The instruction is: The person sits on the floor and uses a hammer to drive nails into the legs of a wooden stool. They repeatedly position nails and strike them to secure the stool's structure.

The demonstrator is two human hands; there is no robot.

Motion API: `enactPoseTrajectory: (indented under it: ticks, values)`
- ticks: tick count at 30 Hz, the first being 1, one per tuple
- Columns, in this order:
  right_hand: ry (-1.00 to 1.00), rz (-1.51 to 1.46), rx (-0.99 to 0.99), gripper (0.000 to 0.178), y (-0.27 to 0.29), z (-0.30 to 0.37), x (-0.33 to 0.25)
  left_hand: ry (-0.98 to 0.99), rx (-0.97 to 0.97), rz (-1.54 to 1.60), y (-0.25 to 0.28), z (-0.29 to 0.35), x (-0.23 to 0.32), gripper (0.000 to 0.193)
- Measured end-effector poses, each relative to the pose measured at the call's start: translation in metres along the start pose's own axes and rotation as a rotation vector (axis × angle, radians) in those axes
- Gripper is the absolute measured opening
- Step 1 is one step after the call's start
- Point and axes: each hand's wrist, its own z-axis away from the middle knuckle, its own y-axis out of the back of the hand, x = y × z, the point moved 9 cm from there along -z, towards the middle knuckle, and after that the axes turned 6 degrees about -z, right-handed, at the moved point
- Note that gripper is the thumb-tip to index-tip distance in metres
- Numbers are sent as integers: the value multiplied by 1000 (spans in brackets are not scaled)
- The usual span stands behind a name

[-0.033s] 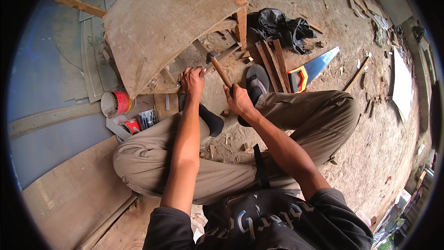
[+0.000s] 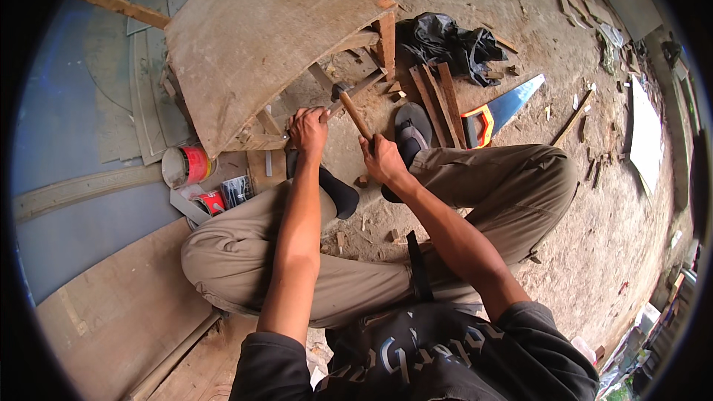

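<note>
My right hand [image 2: 384, 158] is closed round the wooden handle of a hammer [image 2: 355, 113], its dark metal head up against the lower rail of a small wooden table. That rail [image 2: 367, 85] runs down and left from the table leg [image 2: 388, 46]. My left hand [image 2: 308, 131] grips the rail's near end with bent fingers; the fingertips are partly hidden, so anything small between them does not show. The table has a worn, pale plywood top [image 2: 275, 30] tilted across the upper middle.
A handsaw [image 2: 499, 115] with an orange-black handle lies right of my shoe, beside dark wood strips [image 2: 440, 104] and a black plastic bag [image 2: 449, 44]. An open paint can [image 2: 189, 165] stands left of the table. Wood scraps litter the floor.
</note>
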Motion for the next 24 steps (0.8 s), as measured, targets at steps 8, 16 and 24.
enactPoseTrajectory:
  ticks: [8,16,24]
  values:
    - [-31,7,-18,49,1,9,1,5,-28,-2,2,9,0,15]
    - [-15,31,-34,48,2,1,-1,14,-45,37,1,-4,-4,16]
    - [-18,27,-23,49,-2,-3,7,41,-140,75,-3,-6,-9,19]
